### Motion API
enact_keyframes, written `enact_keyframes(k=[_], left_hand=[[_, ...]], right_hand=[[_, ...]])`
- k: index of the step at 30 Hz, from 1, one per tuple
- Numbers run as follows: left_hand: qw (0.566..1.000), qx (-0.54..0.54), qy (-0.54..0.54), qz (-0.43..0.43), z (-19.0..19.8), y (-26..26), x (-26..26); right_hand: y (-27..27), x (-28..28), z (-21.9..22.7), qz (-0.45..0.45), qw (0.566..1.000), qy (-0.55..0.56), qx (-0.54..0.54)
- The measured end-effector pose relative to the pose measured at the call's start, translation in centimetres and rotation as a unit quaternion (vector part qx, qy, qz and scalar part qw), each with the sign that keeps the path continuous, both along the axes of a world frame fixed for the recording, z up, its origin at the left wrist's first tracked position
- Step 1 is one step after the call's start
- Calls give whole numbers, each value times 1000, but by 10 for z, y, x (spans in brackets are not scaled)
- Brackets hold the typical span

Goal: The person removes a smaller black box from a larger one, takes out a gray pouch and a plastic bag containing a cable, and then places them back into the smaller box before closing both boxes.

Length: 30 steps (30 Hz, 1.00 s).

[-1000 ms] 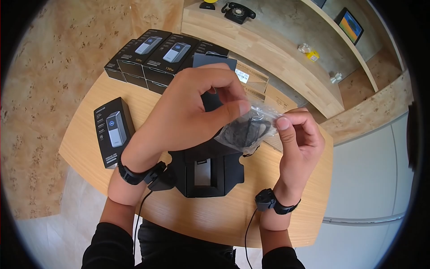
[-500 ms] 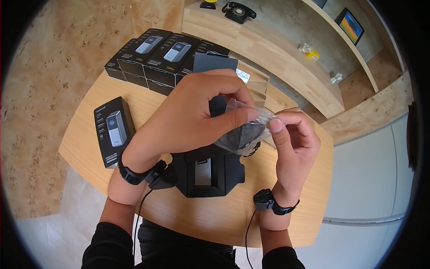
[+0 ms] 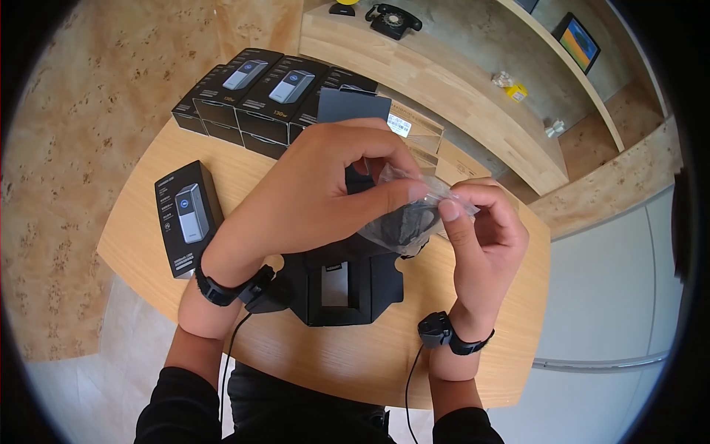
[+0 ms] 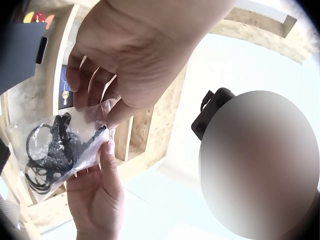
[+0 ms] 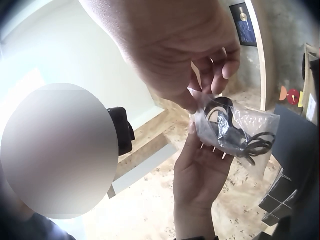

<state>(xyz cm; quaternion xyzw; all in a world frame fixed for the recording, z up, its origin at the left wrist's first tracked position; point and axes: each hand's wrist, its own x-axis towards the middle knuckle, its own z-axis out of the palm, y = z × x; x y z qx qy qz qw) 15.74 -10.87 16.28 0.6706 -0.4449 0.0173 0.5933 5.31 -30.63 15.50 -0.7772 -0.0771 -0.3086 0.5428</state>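
Clear plastic bag with dark coiled cable hangs between left hand and right hand, both pinching its edge, above open black box, wooden table, shelving beyond.

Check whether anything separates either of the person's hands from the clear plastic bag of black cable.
Nothing visible does: the left hand and right hand both pinch the clear plastic bag directly, near its edge.

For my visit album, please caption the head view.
Left hand and right hand pinch a plastic bag near an open black box.
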Motion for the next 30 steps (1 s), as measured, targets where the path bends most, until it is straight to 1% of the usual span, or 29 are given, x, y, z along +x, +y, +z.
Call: enact_keyframes(k=[6, 24, 27, 30], left_hand=[[1000, -10, 12, -12, -2, 0, 1], [1000, 7, 28, 0, 0, 0, 0], [999, 28, 23, 9, 0, 3, 1], [1000, -3, 21, 6, 0, -1, 0]], right_hand=[[0, 0, 0, -4, 1000, 11, 8], [0, 2, 0, -3, 1000, 13, -9], [2, 3, -1, -5, 1000, 16, -9], [1, 1, 1, -15, 1000, 18, -15]])
